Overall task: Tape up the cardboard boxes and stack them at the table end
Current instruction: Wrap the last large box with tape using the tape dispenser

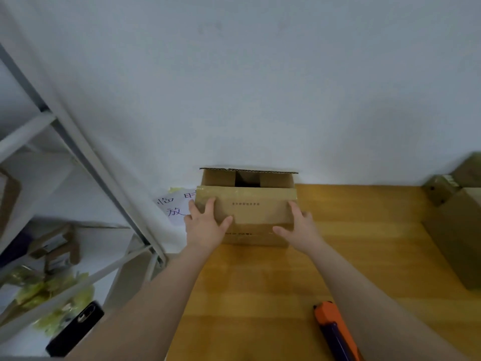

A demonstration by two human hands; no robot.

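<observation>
A brown cardboard box [250, 209] with clear tape along its far top edge sits at the far end of the wooden table [260, 282], close to the wall. My left hand [205, 226] lies over its left near corner with fingers spread and fairly straight, the thumb on the front. My right hand [299, 226] presses flat against its right side, fingers straight. Right behind it, an open-topped cardboard box [221, 177] stands against the wall, its flaps up and a dark gap inside.
An orange and purple tool [334, 329] lies on the table near my right forearm. Another cardboard box [458, 230] fills the right edge. A white metal shelf [78, 157] stands at left, with a black phone [75, 329] below. A handwritten paper sign [174, 208] hangs on the wall.
</observation>
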